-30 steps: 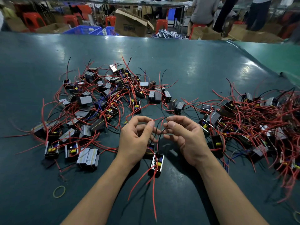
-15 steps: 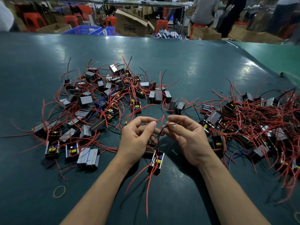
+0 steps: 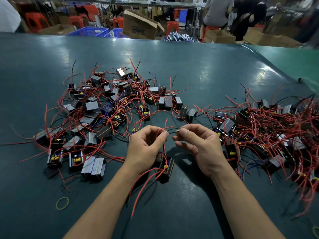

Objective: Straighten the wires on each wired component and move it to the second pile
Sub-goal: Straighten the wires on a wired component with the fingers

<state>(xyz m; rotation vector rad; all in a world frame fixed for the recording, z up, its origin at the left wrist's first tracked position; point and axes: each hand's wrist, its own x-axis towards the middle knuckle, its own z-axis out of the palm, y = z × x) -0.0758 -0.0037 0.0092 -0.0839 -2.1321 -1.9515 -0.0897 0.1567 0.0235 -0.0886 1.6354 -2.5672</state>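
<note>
head | both hands, left hand [image 3: 146, 145] and right hand [image 3: 198, 144], pinch black wire [image 3: 172, 132] | component [image 3: 167, 168] hangs below left hand

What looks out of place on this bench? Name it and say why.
A yellow rubber band lies loose on the table, apart from both piles of wired components. Nothing appears damaged or spilled.

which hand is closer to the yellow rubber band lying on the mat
Left. The left hand is up and to the right of the rubber band, which lies near that forearm. The right hand is farther right, beyond the left hand.
</note>
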